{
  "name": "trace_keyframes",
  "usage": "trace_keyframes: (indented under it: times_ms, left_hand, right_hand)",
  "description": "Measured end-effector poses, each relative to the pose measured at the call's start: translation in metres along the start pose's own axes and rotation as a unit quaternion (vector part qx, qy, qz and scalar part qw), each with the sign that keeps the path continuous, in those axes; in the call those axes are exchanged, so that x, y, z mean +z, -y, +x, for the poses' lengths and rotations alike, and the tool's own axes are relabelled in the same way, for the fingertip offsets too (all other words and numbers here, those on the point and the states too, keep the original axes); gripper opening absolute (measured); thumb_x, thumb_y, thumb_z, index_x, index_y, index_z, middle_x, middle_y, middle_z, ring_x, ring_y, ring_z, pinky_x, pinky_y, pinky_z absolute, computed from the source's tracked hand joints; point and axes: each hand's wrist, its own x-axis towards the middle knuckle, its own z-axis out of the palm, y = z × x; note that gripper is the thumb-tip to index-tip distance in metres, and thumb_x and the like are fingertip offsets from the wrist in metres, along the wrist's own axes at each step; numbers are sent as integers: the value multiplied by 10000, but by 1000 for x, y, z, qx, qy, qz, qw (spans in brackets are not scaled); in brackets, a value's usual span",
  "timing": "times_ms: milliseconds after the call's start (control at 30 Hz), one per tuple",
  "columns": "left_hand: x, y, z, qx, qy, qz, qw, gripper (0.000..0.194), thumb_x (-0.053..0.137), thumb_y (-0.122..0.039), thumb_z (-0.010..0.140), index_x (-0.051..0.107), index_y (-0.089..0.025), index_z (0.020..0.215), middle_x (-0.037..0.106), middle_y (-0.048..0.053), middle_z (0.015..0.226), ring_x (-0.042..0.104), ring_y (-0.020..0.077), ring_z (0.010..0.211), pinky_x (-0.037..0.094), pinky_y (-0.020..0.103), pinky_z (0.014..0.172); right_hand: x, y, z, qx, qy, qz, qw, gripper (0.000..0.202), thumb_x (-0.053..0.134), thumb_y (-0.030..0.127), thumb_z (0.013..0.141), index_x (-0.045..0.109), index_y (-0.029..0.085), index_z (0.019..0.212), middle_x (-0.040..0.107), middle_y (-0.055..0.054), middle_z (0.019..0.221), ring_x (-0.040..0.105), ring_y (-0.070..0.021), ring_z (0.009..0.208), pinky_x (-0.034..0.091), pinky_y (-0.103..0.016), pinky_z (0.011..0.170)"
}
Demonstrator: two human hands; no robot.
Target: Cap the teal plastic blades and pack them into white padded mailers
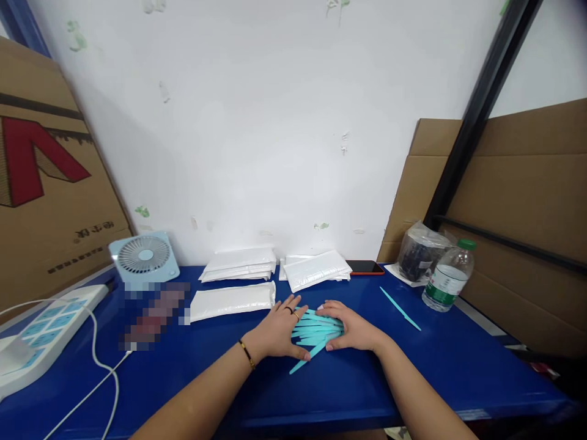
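A pile of slim turquoise plastic sticks lies on the blue tabletop, between my two hands. My left hand curves round the left ends, fingers at the far side and thumb at the near side. From the right, my right hand grips the other ends between fingers and thumb. One stick pokes out of the pile toward the front edge, close to my left thumb. Another single stick lies apart, off to the right. My palms hide parts of the pile.
White padded packets and two stacks lie along the wall. A phone, a wrapped dark roll and a water bottle are at the right. Left are a blue fan, a power strip and a white cable.
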Motion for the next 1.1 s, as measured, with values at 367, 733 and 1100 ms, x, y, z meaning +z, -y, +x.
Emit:
trace_keyframes:
  times_ms: [367, 733, 1100]
  left_hand:
    - [-6, -1, 14, -36, -64, -1, 997, 327, 396, -397, 862, 594, -222, 1053, 627, 56, 1005, 556, 199, 946, 411, 291, 795]
    - [-9, 28, 45, -119, -56, 30, 991, 90, 563, -185, 716, 647, -215, 704, 665, -4, 758, 588, 154, 713, 373, 254, 643]
    - [-6, 31, 36, -77, -66, -58, 993, 161, 576, -361, 740, 651, -226, 787, 636, -9, 795, 565, 131, 709, 375, 223, 609]
  right_hand:
    - [-33, -9, 16, 44, -80, -50, 994, 191, 567, 324, 770, 656, 208, 893, 583, -46, 912, 550, -174, 811, 439, -294, 718]
    - [-34, -35, 57, 80, 58, 38, 994, 217, 680, 355, 626, 651, 155, 704, 577, 18, 622, 486, -106, 578, 359, -210, 530]
    - [-36, -23, 43, 35, -22, 11, 999, 166, 632, 340, 702, 672, 180, 718, 569, -11, 760, 517, -122, 656, 399, -225, 583]
